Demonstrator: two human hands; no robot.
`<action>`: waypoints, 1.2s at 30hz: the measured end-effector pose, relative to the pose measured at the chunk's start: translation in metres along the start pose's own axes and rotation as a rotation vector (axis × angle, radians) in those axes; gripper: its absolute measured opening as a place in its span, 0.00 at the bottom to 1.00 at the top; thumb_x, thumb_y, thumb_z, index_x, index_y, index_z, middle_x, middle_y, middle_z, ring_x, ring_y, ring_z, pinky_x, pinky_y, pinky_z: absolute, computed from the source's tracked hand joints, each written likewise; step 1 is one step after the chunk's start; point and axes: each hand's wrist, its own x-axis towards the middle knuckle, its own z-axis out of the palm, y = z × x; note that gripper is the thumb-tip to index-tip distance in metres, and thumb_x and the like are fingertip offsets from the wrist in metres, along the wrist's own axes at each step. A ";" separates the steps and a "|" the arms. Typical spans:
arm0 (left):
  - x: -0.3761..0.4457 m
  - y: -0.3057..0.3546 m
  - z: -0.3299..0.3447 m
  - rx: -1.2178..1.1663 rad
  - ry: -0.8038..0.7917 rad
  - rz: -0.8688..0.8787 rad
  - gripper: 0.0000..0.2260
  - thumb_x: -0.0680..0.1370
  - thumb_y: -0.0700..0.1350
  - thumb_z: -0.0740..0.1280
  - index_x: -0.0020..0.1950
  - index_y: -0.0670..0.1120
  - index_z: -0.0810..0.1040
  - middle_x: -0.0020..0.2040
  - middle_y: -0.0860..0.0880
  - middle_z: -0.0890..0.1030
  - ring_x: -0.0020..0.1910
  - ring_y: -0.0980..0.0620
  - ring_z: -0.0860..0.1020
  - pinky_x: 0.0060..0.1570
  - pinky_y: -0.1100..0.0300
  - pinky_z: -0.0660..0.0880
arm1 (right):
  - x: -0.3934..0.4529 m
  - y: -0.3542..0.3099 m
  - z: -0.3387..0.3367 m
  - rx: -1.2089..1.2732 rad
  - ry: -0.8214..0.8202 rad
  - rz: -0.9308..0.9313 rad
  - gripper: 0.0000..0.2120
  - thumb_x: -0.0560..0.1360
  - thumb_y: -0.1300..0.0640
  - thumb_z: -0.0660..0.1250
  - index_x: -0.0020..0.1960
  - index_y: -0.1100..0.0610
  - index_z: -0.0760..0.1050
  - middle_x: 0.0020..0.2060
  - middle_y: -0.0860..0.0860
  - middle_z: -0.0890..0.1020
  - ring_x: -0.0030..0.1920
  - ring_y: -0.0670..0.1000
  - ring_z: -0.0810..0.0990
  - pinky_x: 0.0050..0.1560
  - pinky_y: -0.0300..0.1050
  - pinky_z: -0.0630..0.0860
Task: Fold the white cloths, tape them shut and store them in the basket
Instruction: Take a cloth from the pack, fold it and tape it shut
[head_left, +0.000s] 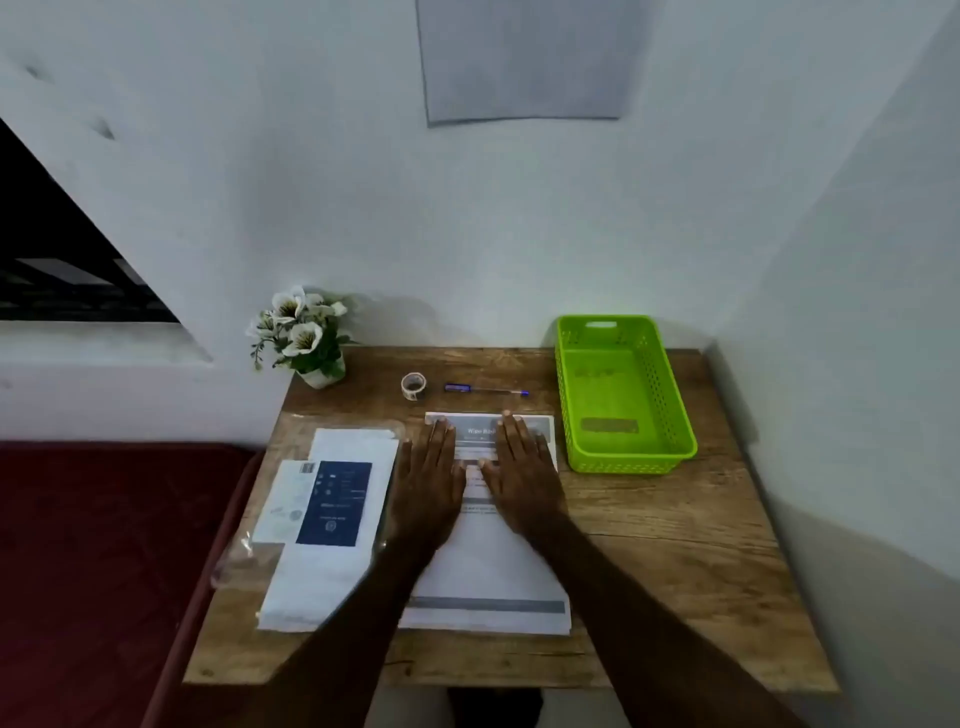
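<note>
My left hand (428, 480) and my right hand (522, 475) lie flat, fingers straight, side by side on a printed white sheet (488, 571) in the middle of the wooden table (675, 545). To the left lies a clear plastic pack of white cloths (332, 525) with a dark blue label. A lime green basket (623, 395), nothing inside it, stands at the back right. A small roll of tape (413, 385) sits behind my hands.
A blue pen (485, 389) lies right of the tape. A pot of white flowers (306, 338) stands at the table's back left corner. White walls close in behind and on the right. A dark red surface (104, 545) lies left of the table.
</note>
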 end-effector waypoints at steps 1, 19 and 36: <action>-0.003 -0.001 0.002 -0.008 -0.019 -0.002 0.24 0.85 0.50 0.56 0.80 0.40 0.66 0.80 0.40 0.65 0.80 0.42 0.63 0.78 0.40 0.62 | -0.005 0.001 0.004 0.004 -0.032 0.009 0.31 0.82 0.42 0.54 0.77 0.62 0.67 0.77 0.59 0.69 0.77 0.58 0.68 0.74 0.61 0.68; 0.029 -0.022 0.007 -0.209 -0.179 -0.093 0.29 0.82 0.57 0.64 0.79 0.45 0.67 0.79 0.42 0.69 0.79 0.41 0.66 0.77 0.42 0.60 | -0.026 0.005 0.017 0.026 -0.135 -0.020 0.34 0.84 0.39 0.50 0.82 0.59 0.55 0.82 0.55 0.57 0.82 0.53 0.54 0.81 0.57 0.50; 0.097 -0.053 -0.001 -0.228 -0.452 0.069 0.41 0.72 0.66 0.73 0.80 0.52 0.65 0.79 0.45 0.66 0.78 0.44 0.62 0.77 0.43 0.58 | -0.028 0.006 0.017 0.032 -0.120 -0.018 0.34 0.84 0.39 0.50 0.83 0.58 0.52 0.83 0.54 0.54 0.83 0.52 0.51 0.82 0.55 0.45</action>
